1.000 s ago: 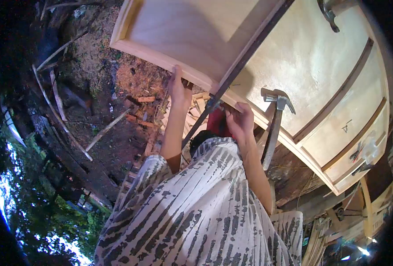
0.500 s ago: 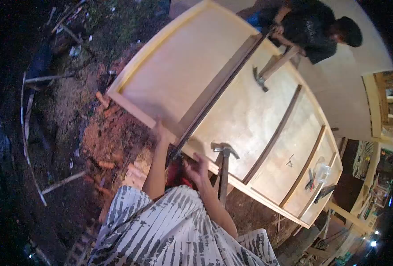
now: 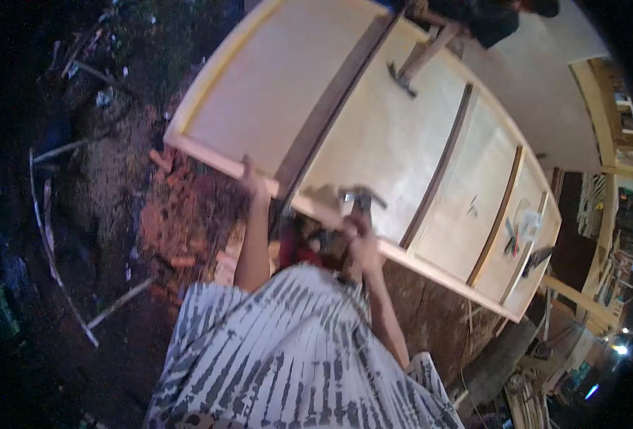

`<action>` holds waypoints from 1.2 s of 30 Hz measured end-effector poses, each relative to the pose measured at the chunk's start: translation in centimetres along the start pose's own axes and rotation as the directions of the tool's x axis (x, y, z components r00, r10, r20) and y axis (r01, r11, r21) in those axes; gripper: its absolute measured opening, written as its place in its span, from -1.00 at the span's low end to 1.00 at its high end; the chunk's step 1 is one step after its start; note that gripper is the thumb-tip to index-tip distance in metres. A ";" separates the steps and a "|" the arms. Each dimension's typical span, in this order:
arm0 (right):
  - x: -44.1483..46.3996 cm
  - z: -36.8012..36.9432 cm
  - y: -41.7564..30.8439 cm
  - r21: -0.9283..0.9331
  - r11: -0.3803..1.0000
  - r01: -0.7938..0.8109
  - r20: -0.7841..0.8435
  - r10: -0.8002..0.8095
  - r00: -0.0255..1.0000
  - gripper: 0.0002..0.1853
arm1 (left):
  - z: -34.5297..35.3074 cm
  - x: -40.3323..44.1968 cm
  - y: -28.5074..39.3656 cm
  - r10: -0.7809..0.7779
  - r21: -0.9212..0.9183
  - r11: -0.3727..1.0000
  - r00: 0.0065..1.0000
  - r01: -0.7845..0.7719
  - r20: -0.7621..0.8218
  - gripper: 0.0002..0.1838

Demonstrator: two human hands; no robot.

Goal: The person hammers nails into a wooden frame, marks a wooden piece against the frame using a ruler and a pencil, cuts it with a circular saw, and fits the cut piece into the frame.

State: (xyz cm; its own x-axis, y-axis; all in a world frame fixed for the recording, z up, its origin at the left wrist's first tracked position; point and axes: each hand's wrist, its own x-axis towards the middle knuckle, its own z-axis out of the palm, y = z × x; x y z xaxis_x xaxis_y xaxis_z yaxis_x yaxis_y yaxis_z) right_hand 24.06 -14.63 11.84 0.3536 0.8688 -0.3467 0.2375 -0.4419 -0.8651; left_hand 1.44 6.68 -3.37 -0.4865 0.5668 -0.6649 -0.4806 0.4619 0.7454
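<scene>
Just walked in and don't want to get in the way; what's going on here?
Someone in a patterned shirt is at a framed wooden panel. Their left hand is on its near edge; their right is at a claw hammer, though blur hides the grip. A second hammer shows by the far edge, near a co-worker in dark clothing.

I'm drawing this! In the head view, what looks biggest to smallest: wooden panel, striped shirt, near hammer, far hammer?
1. Wooden panel
2. Striped shirt
3. Near hammer and far hammer: too unsure to rank, as nearness differs and the near handle is partly hidden.
</scene>
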 end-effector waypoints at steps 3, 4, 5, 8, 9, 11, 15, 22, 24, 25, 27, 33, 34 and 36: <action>-0.8 -3.3 0.1 -0.630 0.776 0.029 -0.246 -0.234 0.941 -0.55 | 1.1 -2.4 2.1 0.137 0.125 0.984 0.986 -0.125 -0.090 -0.49; -1.1 -4.0 1.4 -0.705 0.709 -0.024 -0.243 -0.209 0.947 -0.47 | 1.2 -2.5 2.3 0.094 0.130 0.988 0.989 -0.079 -0.116 -0.51; -0.8 -4.4 2.5 -0.656 0.748 -0.101 -0.261 -0.099 0.960 -0.46 | 1.6 -1.9 2.1 0.096 0.148 0.986 0.988 -0.078 -0.119 -0.51; -1.3 -5.2 4.4 -0.626 0.757 -0.184 -0.197 0.075 0.978 -0.44 | 0.6 -0.4 0.8 0.178 0.013 0.984 0.983 -0.177 -0.051 -0.53; -1.2 -5.3 4.0 -0.655 0.738 -0.161 -0.124 0.106 0.987 -0.43 | 0.6 -0.2 0.9 0.158 0.065 0.986 0.986 -0.154 -0.053 -0.54; -0.9 -4.7 3.2 -0.545 0.821 -0.173 -0.115 0.130 0.985 -0.44 | 0.4 -0.3 0.9 0.136 0.119 0.985 0.989 -0.128 -0.055 -0.55; -1.0 -3.0 2.8 -0.628 0.768 -0.126 -0.081 0.097 0.992 -0.37 | -1.5 -3.8 2.9 0.056 0.072 0.995 0.995 -0.062 0.085 -0.40; 0.2 -3.9 3.4 -0.542 0.835 -0.095 0.001 0.114 0.993 -0.37 | -5.9 -8.2 5.9 -0.345 0.312 0.928 0.787 0.204 0.511 -0.48; 0.2 -4.0 2.8 -0.572 0.818 -0.064 -0.022 0.063 0.998 -0.41 | -7.3 -4.5 2.8 -0.326 0.299 0.937 0.766 0.182 0.554 -0.49; 0.2 -3.8 3.1 -0.595 0.802 -0.045 -0.027 0.036 0.999 -0.45 | -6.9 -5.2 3.4 -0.282 0.385 0.920 0.802 0.070 0.527 -0.48; 0.5 -4.2 3.4 -0.477 0.863 -0.166 -0.022 0.177 0.984 -0.46 | -5.6 -9.4 6.6 -0.226 0.393 0.919 0.853 0.026 0.470 -0.49; 0.6 -5.3 -0.3 0.125 0.865 -0.485 0.256 0.444 0.858 -0.58 | -5.6 -9.4 6.8 -0.448 0.437 0.863 0.785 0.254 0.428 -0.31; 0.6 -5.2 -0.2 0.228 0.816 -0.531 0.290 0.463 0.837 -0.63 | -5.3 -9.9 6.7 -0.457 0.450 0.855 0.785 0.258 0.418 -0.31; 0.1 -4.3 0.4 0.414 0.657 -0.629 0.375 0.507 0.776 -0.68 | -5.2 -9.2 5.6 -0.460 0.480 0.852 0.736 0.208 0.497 -0.22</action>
State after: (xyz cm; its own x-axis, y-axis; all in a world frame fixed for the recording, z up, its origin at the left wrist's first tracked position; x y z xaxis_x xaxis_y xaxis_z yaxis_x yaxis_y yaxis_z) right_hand 28.05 -15.67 12.98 0.0551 0.5344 -0.8434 -0.4415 -0.7447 -0.5006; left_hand -0.57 0.52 6.65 0.2259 0.5441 -0.8081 -0.1607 0.8389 0.5199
